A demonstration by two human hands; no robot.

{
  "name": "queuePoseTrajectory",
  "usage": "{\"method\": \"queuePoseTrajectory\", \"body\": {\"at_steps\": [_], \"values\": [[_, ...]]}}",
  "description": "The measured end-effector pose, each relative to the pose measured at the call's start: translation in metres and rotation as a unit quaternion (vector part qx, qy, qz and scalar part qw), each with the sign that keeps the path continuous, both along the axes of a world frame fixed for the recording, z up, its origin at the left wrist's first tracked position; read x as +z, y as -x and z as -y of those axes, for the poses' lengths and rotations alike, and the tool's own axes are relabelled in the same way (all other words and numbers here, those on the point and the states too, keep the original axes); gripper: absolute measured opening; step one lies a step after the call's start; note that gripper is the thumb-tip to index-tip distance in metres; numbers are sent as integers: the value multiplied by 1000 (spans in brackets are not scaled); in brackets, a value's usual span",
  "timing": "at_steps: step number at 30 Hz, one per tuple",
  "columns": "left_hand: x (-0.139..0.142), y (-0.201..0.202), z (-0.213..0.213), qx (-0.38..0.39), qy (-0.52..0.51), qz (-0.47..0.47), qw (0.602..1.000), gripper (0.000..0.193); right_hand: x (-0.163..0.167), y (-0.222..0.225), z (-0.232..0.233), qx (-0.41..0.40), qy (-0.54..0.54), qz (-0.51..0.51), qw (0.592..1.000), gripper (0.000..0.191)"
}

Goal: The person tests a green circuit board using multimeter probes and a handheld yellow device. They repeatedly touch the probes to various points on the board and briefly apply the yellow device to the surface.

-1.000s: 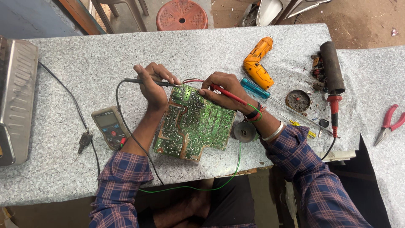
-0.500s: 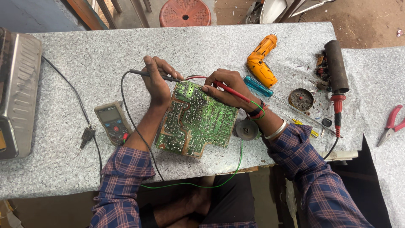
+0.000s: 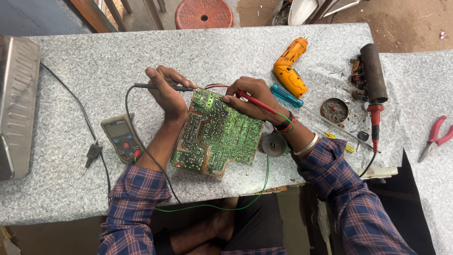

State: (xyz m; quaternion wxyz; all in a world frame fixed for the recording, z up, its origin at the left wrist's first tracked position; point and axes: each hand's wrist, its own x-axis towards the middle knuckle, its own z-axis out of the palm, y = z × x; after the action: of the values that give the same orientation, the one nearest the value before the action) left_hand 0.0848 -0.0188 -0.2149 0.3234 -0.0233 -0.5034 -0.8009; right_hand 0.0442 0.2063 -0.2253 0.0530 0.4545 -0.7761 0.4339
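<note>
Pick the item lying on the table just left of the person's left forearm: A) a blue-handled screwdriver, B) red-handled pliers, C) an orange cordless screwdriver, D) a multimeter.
D: the multimeter lies on the table just left of the left forearm, whose left hand holds the black probe near the circuit board.

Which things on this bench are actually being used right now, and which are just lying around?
In use: circuit board, black probe in left hand, red probe in right hand, multimeter.
Lying about: orange drill, blue screwdriver, red pliers, solder reel.
</note>
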Motion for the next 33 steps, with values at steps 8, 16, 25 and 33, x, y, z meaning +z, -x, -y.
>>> {"method": "queuePoseTrajectory", "body": {"at_steps": [8, 16, 25, 33], "values": [[3, 3, -2, 29, 3, 5, 1000, 69, -2, 3, -4, 5, 3, -10, 1000, 20], [-6, 16, -12, 46, 94, 21, 994, 64, 5, 6, -8, 15, 3, -7, 1000, 19], [1, 17, -2, 40, 30, 22, 999, 63, 4, 7, -10, 17, -1, -16, 1000, 19], [1, 14, -2, -53, -23, -1, 998, 68, 3, 8, -7, 17, 1, -28, 999, 18]]}}
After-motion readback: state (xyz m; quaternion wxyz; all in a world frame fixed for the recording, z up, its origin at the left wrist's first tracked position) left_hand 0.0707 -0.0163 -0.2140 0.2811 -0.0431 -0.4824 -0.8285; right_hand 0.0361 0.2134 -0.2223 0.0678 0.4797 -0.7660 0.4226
